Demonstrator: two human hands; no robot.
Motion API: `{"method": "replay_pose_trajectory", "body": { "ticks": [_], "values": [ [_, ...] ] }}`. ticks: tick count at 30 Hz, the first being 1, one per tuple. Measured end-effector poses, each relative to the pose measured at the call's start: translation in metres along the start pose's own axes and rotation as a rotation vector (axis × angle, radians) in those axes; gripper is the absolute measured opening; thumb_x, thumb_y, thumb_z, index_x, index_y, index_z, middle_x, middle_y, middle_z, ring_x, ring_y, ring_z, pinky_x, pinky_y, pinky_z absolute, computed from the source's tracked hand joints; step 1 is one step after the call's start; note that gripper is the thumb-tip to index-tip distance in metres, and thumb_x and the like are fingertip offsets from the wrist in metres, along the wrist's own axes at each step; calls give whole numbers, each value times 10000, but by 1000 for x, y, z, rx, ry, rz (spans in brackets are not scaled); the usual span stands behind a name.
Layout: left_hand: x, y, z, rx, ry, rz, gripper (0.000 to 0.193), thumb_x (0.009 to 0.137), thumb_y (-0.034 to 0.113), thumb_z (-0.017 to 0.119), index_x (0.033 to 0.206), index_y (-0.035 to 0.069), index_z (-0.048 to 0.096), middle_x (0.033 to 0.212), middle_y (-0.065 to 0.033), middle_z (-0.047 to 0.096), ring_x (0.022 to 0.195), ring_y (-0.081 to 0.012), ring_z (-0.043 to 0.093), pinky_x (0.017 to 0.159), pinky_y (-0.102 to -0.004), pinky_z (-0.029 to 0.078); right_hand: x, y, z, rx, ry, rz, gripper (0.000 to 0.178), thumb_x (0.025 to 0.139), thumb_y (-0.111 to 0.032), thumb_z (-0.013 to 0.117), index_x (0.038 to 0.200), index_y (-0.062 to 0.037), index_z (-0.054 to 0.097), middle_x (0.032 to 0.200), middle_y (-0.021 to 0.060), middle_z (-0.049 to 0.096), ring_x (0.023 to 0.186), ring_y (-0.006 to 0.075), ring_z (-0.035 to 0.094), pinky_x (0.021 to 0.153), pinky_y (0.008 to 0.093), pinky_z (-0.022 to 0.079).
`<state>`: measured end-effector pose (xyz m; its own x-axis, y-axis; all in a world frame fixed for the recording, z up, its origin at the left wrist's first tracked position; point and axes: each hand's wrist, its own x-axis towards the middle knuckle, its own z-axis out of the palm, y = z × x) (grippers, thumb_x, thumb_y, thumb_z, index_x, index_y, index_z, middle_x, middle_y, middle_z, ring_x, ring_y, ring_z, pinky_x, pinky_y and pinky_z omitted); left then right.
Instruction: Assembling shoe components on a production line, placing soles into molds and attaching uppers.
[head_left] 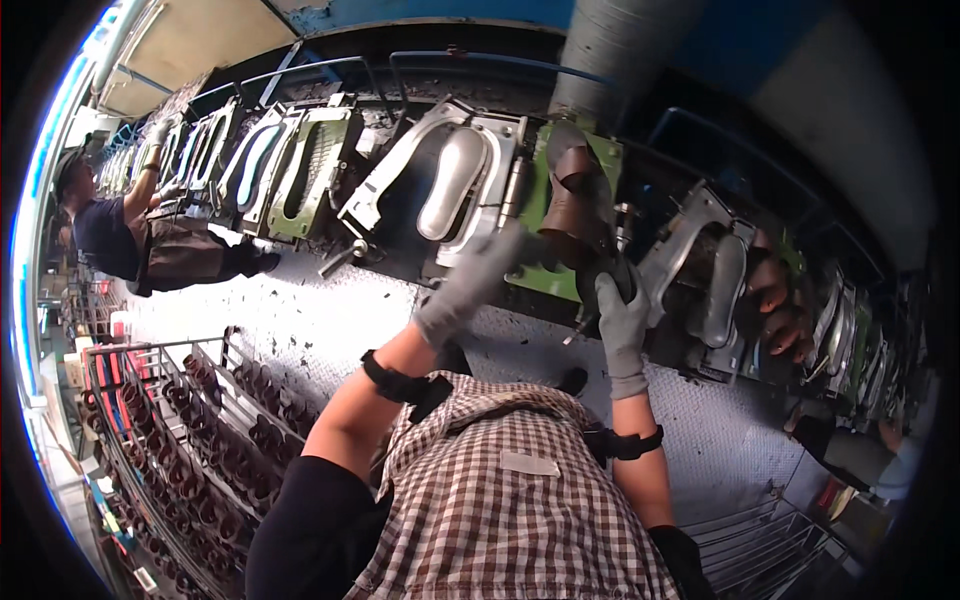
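At the near edge of the green mould plate, my right hand grasps the near end of the brown sandal, which stretches toward the plate's far edge. My left hand is blurred beside it; I cannot tell whether it grips. I'd judge even, gentle pressure best, sparing the straps any twist.

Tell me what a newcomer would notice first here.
Probably the brown shoe, right of centre over a green plate, with the gloved right hand at its near end. Next, the shiny silver foot-shaped form left of it. Lower left, a rack holds rows of dark footwear.
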<state>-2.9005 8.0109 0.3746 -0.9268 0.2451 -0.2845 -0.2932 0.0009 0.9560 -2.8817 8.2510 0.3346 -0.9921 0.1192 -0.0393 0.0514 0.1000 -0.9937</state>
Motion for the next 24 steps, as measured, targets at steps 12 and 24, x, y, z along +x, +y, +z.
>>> {"method": "replay_pose_trajectory", "body": {
  "ticks": [12, 24],
  "values": [
    [154, -112, -198, -275, 205, -187, 588, 963, 565, 590, 1179, 21, 650, 915, -8, 638, 795, -110, 572, 701, -273, 475, 92, -30, 199, -78, 251, 39, 370, 902, -124, 681, 1243, 19, 666, 1117, 81, 707, 945, 148, 671, 869, 307, 530],
    [-4, -131, -186, -1088, 82, -478, 771, 1007, 704, 294, 1419, 82, 489, 1365, -139, 573, 1243, -286, 545, 1094, -480, 402, -6, -2, 291, -1088, -534, -372, 266, 866, -222, 659, 1114, -129, 633, 928, 137, 658, 768, 325, 688, 666, 454, 548]
  ]
}}
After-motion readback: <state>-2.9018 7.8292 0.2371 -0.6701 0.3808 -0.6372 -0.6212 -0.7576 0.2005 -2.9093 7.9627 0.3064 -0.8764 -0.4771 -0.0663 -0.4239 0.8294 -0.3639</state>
